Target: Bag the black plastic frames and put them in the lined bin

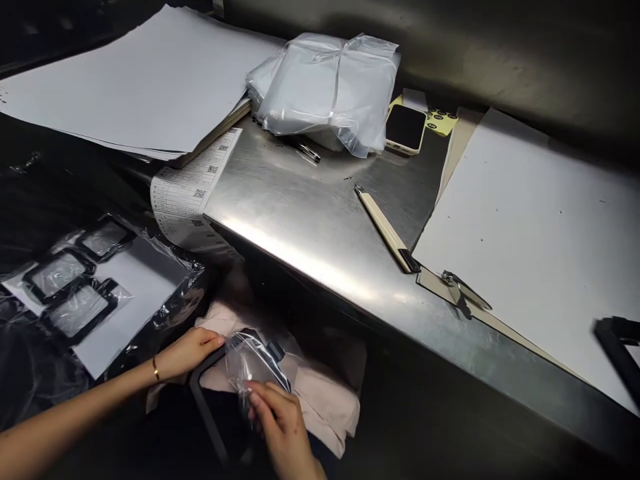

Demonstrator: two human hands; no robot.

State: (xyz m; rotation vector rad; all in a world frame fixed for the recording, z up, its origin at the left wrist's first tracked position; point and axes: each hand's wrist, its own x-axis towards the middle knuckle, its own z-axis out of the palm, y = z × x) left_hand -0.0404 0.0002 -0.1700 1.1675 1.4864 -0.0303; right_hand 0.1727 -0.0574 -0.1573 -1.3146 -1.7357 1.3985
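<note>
Though the steel worktable [320,220] fills most of the view, its far edge sinks into shadow and its right end runs out of frame. On it, a large white sheet [540,227] lies at the right, cut off at the border, with a black frame [617,347] beside it only partly visible. At the upper left a stack of white paper [130,80] hangs over the table's corner, a printed sheet with QR codes [193,187] drooping below it. A bundle of clear plastic bags [325,87] sits at the back — its contents cannot be made out. Just right of it lies a phone [406,128], screen dark, half over a yellow sticker sheet [440,121]. A utility knife [386,228] lies diagonally, blade end toward the back left.

Below the table, at the left, several bagged black frames [75,287] rest on white paper amid dark plastic. Over pale pink fabric [320,393] in the lap area, the left hand [187,353] grasps the upper edge of a black rectangular frame [210,393]; its long axis runs from upper right down toward the viewer, the lower end lost in darkness. The right hand [280,420] pinches a clear plastic bag [250,363] wrapped over the frame's upper end — how far the frame sits inside is hard to tell.
</note>
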